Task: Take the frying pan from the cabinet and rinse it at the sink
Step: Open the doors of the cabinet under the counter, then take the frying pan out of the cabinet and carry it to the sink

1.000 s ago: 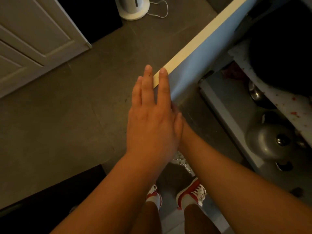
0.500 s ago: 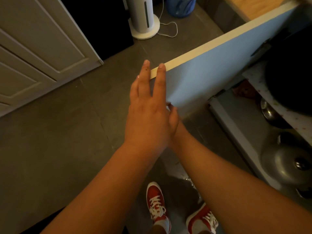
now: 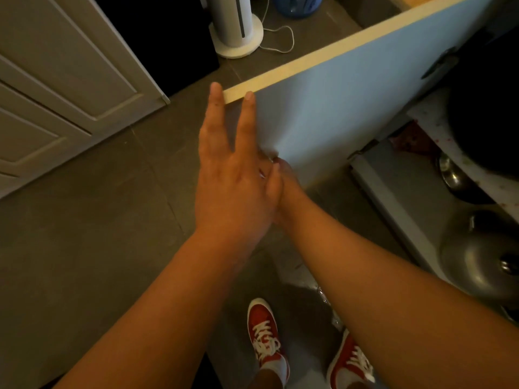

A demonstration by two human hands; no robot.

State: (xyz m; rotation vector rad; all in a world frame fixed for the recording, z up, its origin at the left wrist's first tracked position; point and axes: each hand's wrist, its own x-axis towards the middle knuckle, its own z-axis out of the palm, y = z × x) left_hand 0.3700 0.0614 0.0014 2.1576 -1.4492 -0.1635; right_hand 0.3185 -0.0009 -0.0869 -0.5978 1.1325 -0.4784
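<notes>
The cabinet door [image 3: 351, 108], pale blue with a cream top edge, stands swung open across the middle. My left hand [image 3: 233, 175] lies flat against the door's free end, fingers spread, holding nothing. My right hand [image 3: 289, 189] is mostly hidden behind the left one, at the door's lower corner; its fingers cannot be made out. Inside the open cabinet at the right, a large black round pan [image 3: 488, 113] sits on the upper shelf. Both hands are well left of it.
On the cabinet's lower level lie a domed metal lid [image 3: 483, 265] and a steel bowl [image 3: 452, 175]. A white tower fan [image 3: 236, 29] with a cord stands on the grey floor beyond the door. A panelled white door [image 3: 56, 88] is at the left. My red shoes [image 3: 264, 335] are below.
The cabinet door has swung wider and more of the cabinet's inside shows. My left hand's fingers have spread apart on the door's end. My feet have shifted.
</notes>
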